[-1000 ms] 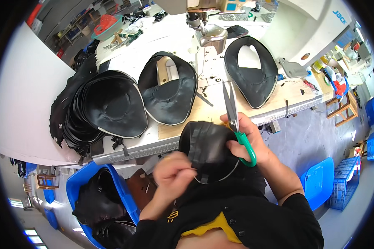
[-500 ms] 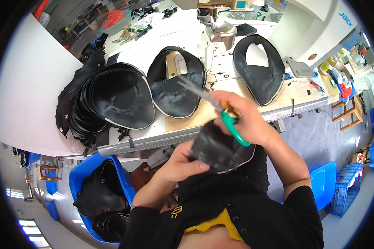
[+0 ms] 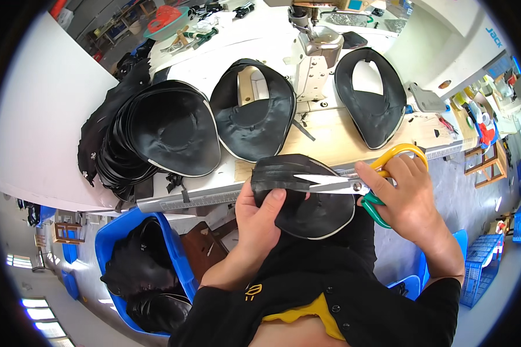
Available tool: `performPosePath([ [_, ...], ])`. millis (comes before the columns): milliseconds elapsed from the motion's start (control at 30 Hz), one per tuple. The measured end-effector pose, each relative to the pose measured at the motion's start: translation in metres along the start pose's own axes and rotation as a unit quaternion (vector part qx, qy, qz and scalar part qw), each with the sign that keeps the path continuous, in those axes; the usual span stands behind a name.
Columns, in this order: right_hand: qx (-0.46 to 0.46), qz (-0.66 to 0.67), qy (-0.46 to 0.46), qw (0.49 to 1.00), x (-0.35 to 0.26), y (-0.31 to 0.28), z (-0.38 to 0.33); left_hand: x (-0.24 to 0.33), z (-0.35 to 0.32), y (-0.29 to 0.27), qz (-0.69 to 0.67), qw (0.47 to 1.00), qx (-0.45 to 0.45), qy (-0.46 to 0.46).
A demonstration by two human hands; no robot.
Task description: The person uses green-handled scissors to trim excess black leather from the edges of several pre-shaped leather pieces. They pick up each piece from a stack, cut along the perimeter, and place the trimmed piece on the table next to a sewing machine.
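In front of me, my left hand (image 3: 256, 218) pinches the left edge of a cupped black leather-like piece (image 3: 318, 218), thumb on top. Pale trim runs along the piece's lower rim. My right hand (image 3: 410, 199) is closed around the handles of scissors (image 3: 358, 186), one loop yellow and the other green. Their blades are parted and point left across the piece. Whether the lower blade cuts anything, I cannot tell. Two similar black pieces with openings lie beyond, one at the centre-left (image 3: 255, 130) and one at the right (image 3: 371, 118).
A stack of black pieces (image 3: 176, 130) sits on the left of the sewing machine table (image 3: 324, 128). The machine's presser foot area (image 3: 318, 43) stands at the back. A ruler strip (image 3: 200, 199) lines the front edge. Below left, a blue bin (image 3: 176, 254) holds more black pieces.
The scissors have swung from pointing up and left to lying across the black piece, blades parted. My right hand has moved right. The piece has turned to show its opening.
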State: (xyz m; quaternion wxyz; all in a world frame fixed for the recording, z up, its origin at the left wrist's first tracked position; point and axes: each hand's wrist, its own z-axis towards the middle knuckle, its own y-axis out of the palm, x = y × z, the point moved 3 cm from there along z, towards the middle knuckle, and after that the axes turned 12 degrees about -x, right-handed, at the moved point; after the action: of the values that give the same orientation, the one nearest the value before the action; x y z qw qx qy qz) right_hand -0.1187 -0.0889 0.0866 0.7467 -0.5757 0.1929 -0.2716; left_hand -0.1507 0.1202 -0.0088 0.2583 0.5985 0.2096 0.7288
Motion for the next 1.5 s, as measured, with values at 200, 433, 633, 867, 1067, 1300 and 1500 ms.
performPosePath([
  [200, -0.003, 0.046, 0.003, 0.999, -0.002, 0.008, 0.0, -0.004, -0.004, 0.008, 0.019, 1.0, -0.005, 0.016],
  [433, -0.025, 0.025, -0.012, 0.999, -0.002, 0.007, -0.011, 0.004, -0.012, 0.007, 0.073, 0.997, -0.017, -0.001],
  [633, 0.007, 0.019, -0.035, 0.999, -0.006, -0.001, -0.002, 0.01, -0.017, 0.024, 0.144, 0.989, -0.038, 0.015],
  [867, -0.021, 0.042, -0.021, 0.999, -0.009, 0.0, -0.006, 0.012, -0.019, 0.026, 0.159, 0.985, -0.071, 0.004],
  [1067, -0.021, 0.023, -0.049, 0.998, -0.01, -0.003, 0.001, 0.018, -0.016, 0.026, 0.286, 0.953, -0.094, 0.026],
  [1300, -0.064, 0.054, -0.019, 0.996, -0.009, -0.001, -0.009, 0.008, -0.018, 0.021, 0.201, 0.977, -0.057, 0.038],
  [1500, -0.025, 0.074, -0.016, 0.997, -0.005, 0.006, -0.007, 0.005, -0.015, 0.021, 0.227, 0.971, -0.066, 0.036],
])
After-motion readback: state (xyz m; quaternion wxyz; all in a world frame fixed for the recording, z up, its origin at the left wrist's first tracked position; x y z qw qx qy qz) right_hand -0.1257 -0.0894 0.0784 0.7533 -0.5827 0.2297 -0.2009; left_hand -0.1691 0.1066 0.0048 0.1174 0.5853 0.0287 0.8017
